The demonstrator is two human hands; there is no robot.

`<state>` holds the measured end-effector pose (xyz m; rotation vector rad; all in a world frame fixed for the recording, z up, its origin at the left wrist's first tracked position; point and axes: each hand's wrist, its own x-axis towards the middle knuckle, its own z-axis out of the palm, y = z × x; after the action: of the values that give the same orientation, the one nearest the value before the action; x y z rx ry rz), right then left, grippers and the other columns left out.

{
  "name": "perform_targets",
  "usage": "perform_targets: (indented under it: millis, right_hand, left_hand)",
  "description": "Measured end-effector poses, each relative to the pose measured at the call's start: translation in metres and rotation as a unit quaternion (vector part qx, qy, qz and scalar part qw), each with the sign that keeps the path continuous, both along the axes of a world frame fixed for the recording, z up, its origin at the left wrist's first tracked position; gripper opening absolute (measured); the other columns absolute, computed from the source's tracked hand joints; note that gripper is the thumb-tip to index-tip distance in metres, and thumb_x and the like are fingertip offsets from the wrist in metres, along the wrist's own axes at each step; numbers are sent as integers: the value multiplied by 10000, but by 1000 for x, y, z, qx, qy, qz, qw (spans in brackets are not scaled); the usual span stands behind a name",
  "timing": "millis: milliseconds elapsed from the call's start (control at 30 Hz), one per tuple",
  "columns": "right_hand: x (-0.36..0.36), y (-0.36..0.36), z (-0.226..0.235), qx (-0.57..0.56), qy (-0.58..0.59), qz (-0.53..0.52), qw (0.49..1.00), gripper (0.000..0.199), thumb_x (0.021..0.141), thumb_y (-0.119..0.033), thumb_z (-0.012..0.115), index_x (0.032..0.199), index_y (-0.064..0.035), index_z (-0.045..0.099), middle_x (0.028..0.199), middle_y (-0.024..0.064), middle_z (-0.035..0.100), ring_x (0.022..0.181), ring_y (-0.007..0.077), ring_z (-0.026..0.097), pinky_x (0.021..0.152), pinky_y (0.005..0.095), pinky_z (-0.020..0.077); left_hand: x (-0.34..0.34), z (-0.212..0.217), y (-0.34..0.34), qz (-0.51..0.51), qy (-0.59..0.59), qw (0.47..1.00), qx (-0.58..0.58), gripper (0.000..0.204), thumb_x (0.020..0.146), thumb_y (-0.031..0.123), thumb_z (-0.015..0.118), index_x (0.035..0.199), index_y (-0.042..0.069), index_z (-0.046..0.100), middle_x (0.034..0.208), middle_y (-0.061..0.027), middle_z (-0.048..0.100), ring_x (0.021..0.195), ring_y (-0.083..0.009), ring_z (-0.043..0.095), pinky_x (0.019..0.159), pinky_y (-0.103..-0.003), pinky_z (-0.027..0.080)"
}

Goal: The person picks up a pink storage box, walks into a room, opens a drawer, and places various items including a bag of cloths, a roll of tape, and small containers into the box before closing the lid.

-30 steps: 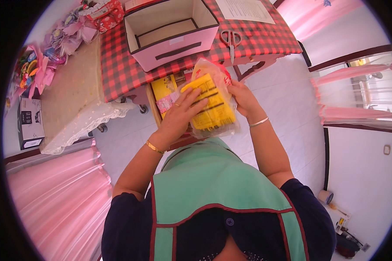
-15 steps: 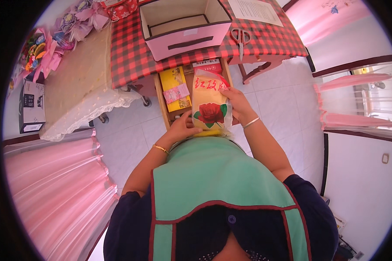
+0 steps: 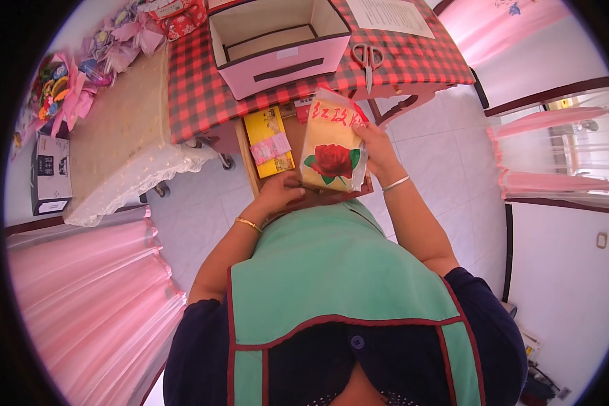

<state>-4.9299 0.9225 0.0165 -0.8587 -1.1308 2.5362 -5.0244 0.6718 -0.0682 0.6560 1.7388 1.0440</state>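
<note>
Thumb and fingers of the right hand [image 3: 379, 150] are clamped on the right edge of a packet [image 3: 331, 166], the thumb lying across its front. The packet is clear plastic around something pale yellow, printed with a red rose, green leaves and red lettering. It is held tilted, its top leaning a little to the right, over an open drawer [image 3: 249, 162] just in front of the person's body.

The left hand [image 3: 281, 193] is just beside the packet's lower left corner, near the front of the drawer, with its fingers curled; whether they touch the packet or grip the drawer, I cannot tell. A gold bracelet [image 3: 248, 224] circles the left wrist and a silver bangle [image 3: 396, 183] the right.

Inside the drawer, to the left of the packet, lies a flat yellow box [image 3: 264, 125] with a small pink packet [image 3: 270, 146] across it. Part of a red box [image 3: 303, 108] shows farther back.

Above the drawer, the table wears a red and black checked cloth [image 3: 196, 101]. On it stand an open pink storage box [image 3: 250, 82] with a black handle, then scissors [image 3: 367, 59] to its right and a printed sheet [image 3: 392, 17] beyond them.

To the left is a side table with a lace-edged cover [image 3: 122, 135], with wrapped flowers [image 3: 68, 95] near its far side. The person wears a green apron [image 3: 338, 271] with dark red trim.
</note>
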Motion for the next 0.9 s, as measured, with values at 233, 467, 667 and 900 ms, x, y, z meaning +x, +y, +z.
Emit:
perform_targets:
  millis: [233, 467, 667, 900]
  right_hand:
    - [26, -15, 36, 53, -11, 71, 996, 395, 850, -96, 569, 1208, 31, 459, 1057, 118, 593, 933, 185, 598, 813, 312, 492]
    - [81, -5, 31, 165, -74, -34, 983, 493, 836, -162, 598, 1267, -5, 416, 1049, 92, 581, 916, 151, 566, 816, 282, 452]
    - [157, -17, -37, 66, -150, 138, 977, 381, 894, -228, 516, 1226, -44, 488, 964, 11, 580, 851, 108, 515, 816, 276, 429]
    - [196, -80, -41, -35, -148, 368, 917, 393, 950, -364, 415, 1152, -55, 549, 1032, 19, 613, 954, 129, 560, 886, 293, 410]
  left_hand:
    - [1, 87, 40, 111, -207, 957, 169, 552, 854, 178, 625, 1326, 43, 373, 1189, -102, 555, 1076, -180, 545, 935, -318, 428]
    - [57, 69, 39, 181, -265, 937, 137, 263, 891, 132, 562, 1138, 48, 535, 1070, -25, 604, 967, -127, 582, 835, -281, 479]
    - [147, 49, 6, 301, -283, 893, 177, 278, 908, 101, 516, 1178, 32, 501, 1149, -53, 586, 1031, -148, 572, 882, -291, 469]
    - [244, 21, -65, 489, -400, 748, 204, 293, 914, 102, 501, 1194, 23, 473, 1144, -104, 581, 1043, -199, 575, 895, -345, 474]
